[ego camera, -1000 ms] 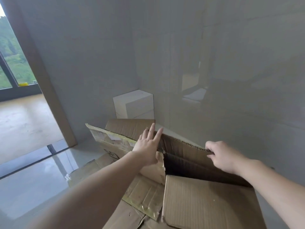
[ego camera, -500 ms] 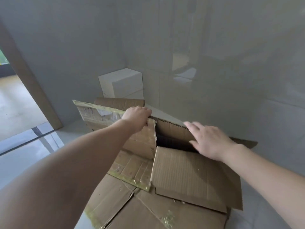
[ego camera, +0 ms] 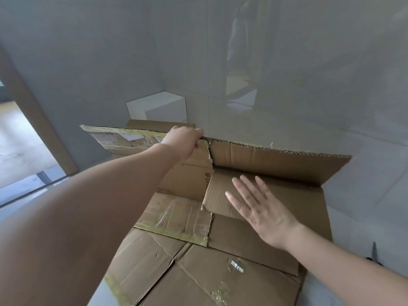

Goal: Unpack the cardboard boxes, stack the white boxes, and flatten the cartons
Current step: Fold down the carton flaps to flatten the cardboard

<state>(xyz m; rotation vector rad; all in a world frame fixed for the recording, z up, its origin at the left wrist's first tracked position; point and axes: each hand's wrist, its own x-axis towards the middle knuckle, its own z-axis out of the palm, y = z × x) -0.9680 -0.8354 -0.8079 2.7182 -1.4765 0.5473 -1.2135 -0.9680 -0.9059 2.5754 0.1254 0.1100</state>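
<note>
Left hand (ego camera: 184, 139) clasps the carton (ego camera: 260, 208) at its raised far edge; right hand (ego camera: 261, 209), fingers spread, lies nearer over the collapsed flap.

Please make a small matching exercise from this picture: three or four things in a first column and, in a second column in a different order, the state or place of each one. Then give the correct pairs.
Column one:
1. left hand
2. right hand
3. white boxes
4. carton

Column two:
A. in the corner by the wall
B. fingers spread, over a flap
C. grips the top edge of the cardboard
D. brown, partly flattened on the floor

Pairs: 1-C, 2-B, 3-A, 4-D
</note>
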